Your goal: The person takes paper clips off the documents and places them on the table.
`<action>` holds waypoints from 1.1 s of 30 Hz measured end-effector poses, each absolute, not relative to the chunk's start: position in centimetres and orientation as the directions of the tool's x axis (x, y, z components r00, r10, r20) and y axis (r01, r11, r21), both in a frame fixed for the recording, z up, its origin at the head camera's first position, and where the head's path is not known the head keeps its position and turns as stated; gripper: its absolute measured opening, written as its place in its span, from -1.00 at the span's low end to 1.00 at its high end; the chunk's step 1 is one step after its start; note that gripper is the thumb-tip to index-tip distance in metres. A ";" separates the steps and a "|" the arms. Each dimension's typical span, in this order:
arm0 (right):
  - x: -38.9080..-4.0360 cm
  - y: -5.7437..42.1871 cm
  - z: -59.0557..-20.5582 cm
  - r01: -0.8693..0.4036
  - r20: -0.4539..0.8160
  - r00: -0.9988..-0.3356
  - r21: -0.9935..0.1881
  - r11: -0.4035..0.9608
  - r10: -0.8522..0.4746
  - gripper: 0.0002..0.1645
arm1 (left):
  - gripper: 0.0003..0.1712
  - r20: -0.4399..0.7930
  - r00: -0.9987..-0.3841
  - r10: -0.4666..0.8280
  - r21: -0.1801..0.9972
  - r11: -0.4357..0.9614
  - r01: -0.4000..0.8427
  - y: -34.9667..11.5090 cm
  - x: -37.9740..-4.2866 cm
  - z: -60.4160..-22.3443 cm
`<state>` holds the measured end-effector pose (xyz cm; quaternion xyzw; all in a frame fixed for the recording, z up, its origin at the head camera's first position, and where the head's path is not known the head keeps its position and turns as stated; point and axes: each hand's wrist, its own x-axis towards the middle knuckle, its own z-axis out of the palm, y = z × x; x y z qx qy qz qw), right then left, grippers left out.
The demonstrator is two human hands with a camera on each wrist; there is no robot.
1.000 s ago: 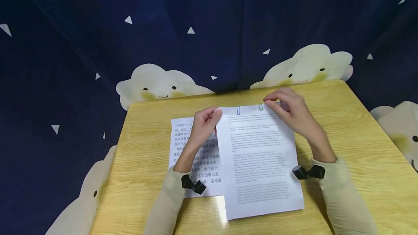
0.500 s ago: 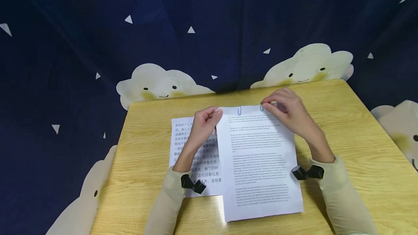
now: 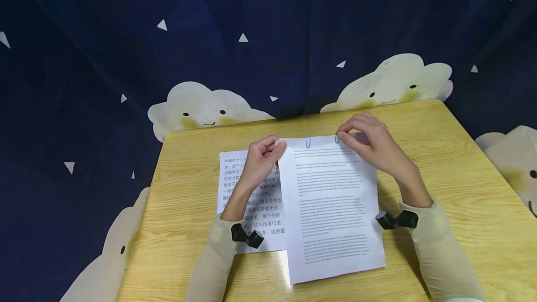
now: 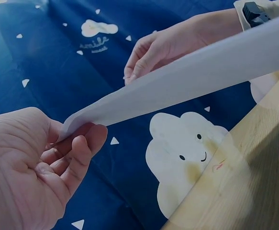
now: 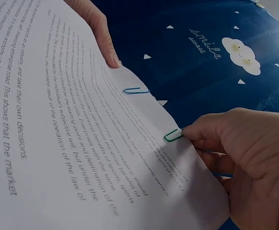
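Observation:
Printed paper (image 3: 335, 209), raised off the table, carries a blue paper clip (image 3: 308, 142) and a green paper clip (image 3: 336, 139) on its top edge. Its top left corner is pinched between thumb and fingers of my left hand (image 3: 263, 157). With thumb and fingertips my right hand (image 3: 371, 143) pinches the end of the green clip at the edge, as the right wrist view shows the green clip (image 5: 173, 136) against the thumb tip. Something thin and blue (image 5: 223, 175) peeks out under the right fingers; its kind is hidden.
Another printed sheet (image 3: 230, 171) with larger characters lies on the wooden table (image 3: 180, 199), partly beneath the left forearm and the raised paper. A dark blue curtain (image 3: 285, 36) with clouds hangs behind the table's far edge.
My right fingertips have moved slightly left, from beside the green clip onto its end. The paper's lower edge has swayed a little. My left hand keeps its hold.

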<state>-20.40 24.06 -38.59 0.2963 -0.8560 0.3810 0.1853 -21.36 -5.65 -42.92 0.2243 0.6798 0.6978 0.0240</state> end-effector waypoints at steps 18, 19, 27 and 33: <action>-20.3 24.0 -38.5 -0.621 0.500 -0.781 -0.563 0.546 -0.374 -0.95 | -0.76 0.312 -0.889 0.336 0.948 -0.045 0.316 -5.7 -21.2 -42.6; -20.3 24.0 -38.5 -0.623 0.501 -0.780 -0.562 0.545 -0.376 -0.95 | -0.75 0.319 -0.886 0.336 0.945 -0.042 0.324 -5.7 -21.4 -42.9; -20.3 23.9 -38.6 -0.632 0.499 -0.774 -0.562 0.534 -0.390 -0.95 | -0.75 0.320 -0.887 0.332 0.944 -0.030 0.329 -5.8 -21.6 -43.2; -20.4 23.9 -38.6 -0.629 0.492 -0.776 -0.565 0.534 -0.394 -0.95 | -0.78 0.293 -0.892 0.343 0.953 -0.026 0.303 -5.8 -21.2 -42.2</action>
